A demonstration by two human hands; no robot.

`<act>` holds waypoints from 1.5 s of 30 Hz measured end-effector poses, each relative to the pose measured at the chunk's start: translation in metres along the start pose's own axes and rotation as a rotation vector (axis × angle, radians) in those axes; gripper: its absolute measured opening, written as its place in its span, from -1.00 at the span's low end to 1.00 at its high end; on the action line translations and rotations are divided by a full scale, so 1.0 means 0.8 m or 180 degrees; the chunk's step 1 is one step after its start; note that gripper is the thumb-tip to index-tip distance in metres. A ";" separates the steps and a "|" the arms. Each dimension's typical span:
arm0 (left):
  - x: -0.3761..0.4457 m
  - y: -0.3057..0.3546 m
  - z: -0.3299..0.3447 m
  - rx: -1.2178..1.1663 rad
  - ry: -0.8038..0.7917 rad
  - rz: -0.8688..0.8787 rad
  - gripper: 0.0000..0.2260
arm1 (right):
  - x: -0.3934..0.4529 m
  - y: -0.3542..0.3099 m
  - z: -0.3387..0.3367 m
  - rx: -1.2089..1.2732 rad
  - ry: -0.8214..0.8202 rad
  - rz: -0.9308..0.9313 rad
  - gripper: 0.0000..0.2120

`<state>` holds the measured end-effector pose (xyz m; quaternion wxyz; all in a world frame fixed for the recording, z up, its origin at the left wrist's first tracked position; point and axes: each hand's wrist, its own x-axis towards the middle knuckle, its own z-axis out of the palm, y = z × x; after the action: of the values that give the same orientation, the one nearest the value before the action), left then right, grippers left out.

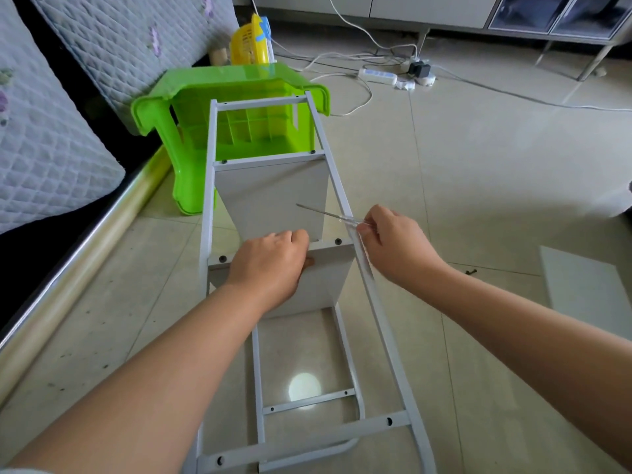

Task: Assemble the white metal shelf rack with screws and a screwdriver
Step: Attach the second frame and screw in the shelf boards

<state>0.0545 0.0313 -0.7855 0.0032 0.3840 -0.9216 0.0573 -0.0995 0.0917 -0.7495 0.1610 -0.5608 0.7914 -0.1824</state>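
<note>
The white metal shelf rack (pixel 209 186) lies on its side on the tiled floor, its far end leaning on a green stool. Two shelf panels sit between its side frames; the far panel (pixel 270 196) has black screws at its corners. My left hand (pixel 273 265) grips the top edge of the near panel (pixel 328 268). My right hand (pixel 393 244) holds a screwdriver (pixel 325 213) with a clear handle, its thin shaft pointing left across the right rail. A black screw (pixel 338 241) sits at the near panel's right corner, another (pixel 222 258) at its left.
The overturned green plastic stool (pixel 191 107) stands beyond the rack. A quilted mattress (pixel 44 142) with a metal bed rail lies left. A loose white panel (pixel 588 289) and a loose black screw (pixel 472 271) lie on the floor right. Power strip (pixel 378 76) and cables lie beyond.
</note>
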 end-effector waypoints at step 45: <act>-0.003 0.008 0.032 -0.0217 0.1575 0.0229 -0.58 | -0.023 -0.014 -0.103 -0.0412 0.0231 -0.1825 -0.79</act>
<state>0.0526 0.0350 -0.8117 0.2396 0.3248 -0.9072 0.1185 -0.1220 0.1145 -0.6706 0.0385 -0.7636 0.6160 -0.1896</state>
